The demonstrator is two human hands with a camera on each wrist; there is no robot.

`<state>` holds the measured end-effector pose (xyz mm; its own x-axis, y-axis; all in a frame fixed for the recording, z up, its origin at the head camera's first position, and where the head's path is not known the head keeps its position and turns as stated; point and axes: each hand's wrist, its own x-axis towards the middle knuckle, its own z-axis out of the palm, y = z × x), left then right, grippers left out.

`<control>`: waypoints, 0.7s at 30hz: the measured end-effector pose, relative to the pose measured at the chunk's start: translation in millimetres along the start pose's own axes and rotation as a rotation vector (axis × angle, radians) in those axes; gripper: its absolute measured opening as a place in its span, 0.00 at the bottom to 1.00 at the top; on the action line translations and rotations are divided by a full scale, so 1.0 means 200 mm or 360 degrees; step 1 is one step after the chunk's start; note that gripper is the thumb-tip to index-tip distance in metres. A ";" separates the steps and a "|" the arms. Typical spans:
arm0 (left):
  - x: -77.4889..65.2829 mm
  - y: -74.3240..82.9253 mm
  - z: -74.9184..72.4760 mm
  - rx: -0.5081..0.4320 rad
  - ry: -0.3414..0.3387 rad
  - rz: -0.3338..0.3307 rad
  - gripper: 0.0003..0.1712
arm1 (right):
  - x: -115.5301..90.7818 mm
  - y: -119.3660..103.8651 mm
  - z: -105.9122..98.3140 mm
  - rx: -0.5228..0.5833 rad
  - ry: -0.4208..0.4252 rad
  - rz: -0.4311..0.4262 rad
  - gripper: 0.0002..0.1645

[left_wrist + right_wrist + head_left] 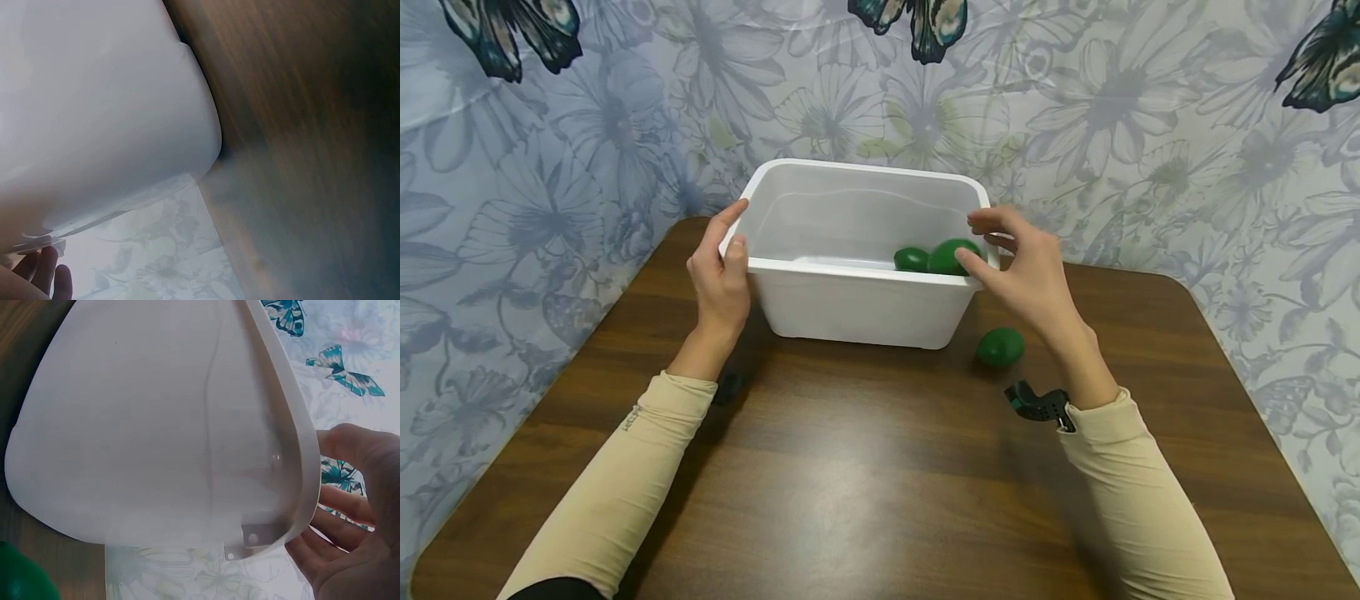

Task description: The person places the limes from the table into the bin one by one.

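Observation:
A white plastic bin stands on the table with its open top facing up. My left hand holds its left rim; in the left wrist view, bent fingers reach the rim's edge. At the right corner my right hand grips the rim, thumb toward the front and fingers at the side. Inside, by that thumb, lie a larger green oval object and a smaller green one. Another green oval object rests on the table below the right hand. Their exact kind is unclear.
The brown wooden table has rounded far corners. Behind it hangs a pale flowered covering with butterfly prints. A black wrist mount juts from the right sleeve, above the table.

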<state>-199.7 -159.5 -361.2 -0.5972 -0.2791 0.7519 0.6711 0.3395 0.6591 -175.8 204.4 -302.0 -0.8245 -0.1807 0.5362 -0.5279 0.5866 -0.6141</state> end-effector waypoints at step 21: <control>0.00 -0.01 -0.01 -0.0051 0.0000 -0.0002 0.37 | -0.18 0.13 -0.12 -0.0017 0.0168 0.0119 0.20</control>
<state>-200.1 -162.3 -363.3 -0.5981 -0.2796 0.7511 0.6839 0.3105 0.6602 -155.5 245.6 -323.0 -0.8352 -0.0527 0.5474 -0.4632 0.6040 -0.6486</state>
